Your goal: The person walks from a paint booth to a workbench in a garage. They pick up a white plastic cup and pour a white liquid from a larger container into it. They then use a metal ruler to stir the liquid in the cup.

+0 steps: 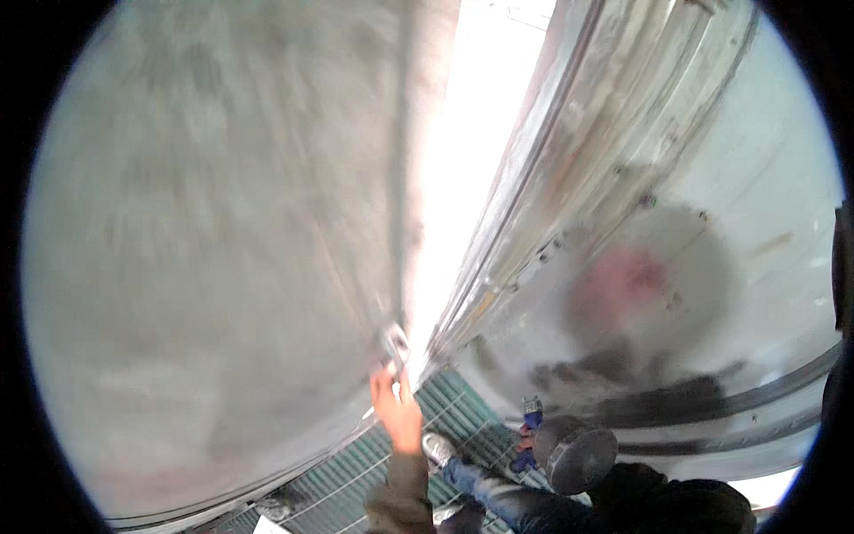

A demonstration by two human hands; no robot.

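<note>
My left hand [398,416] reaches up from the lower edge in an olive-brown sleeve [398,497]. Its fingers are closed around a small silver metal piece [393,345], which is blurred. Whether that piece is a loose tool or a fitting fixed in place, I cannot tell. It lies against the edge of a large grey metal panel [222,240], beside a tall, bright gap [485,116]. My right hand is out of view.
A second large curved metal surface [765,205] with a reddish smudge stands right of the gap. Below lies a green slatted grating [454,400]. Near right is another person in jeans [498,494] and a dark round cap [578,456]; that person's hand [527,438] has something blue at it.
</note>
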